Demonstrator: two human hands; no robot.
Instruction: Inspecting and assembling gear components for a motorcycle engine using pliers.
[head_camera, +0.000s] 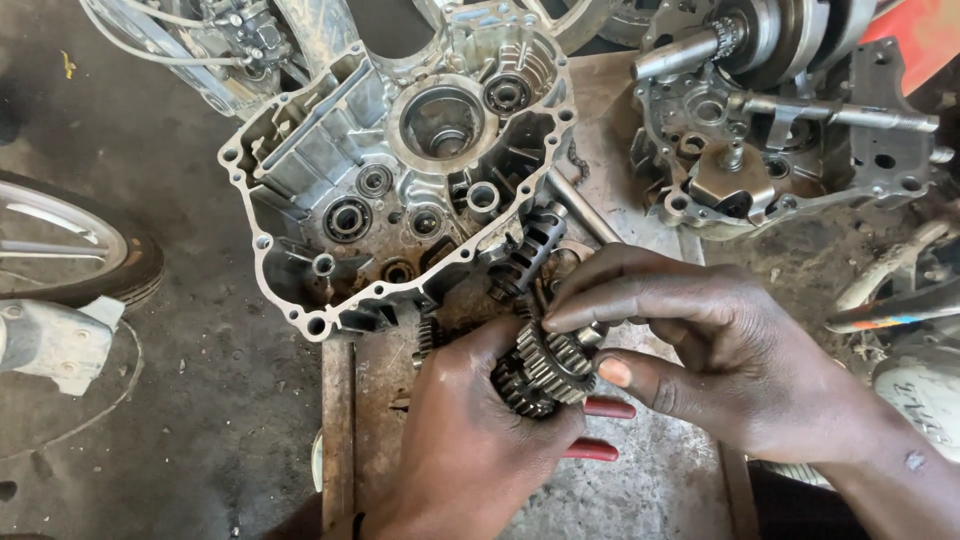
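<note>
My left hand (465, 435) grips a steel gear cluster (548, 368) on a shaft from below. My right hand (690, 345) closes over the same cluster from the right, thumb and fingers on its top gear. A second gear shaft (528, 250) lies just above, leaning against the edge of an open aluminium crankcase half (300, 165) with several bearings and bores in it. Both hands hover over a rusty metal work surface (375, 395).
A second crankcase half (790, 150) with a crankshaft and shafts sits at the upper right. Red-handled pliers (600, 430) lie under my hands. A motorcycle wheel (70, 250) and a grey cover (50, 340) are at the left on the concrete floor.
</note>
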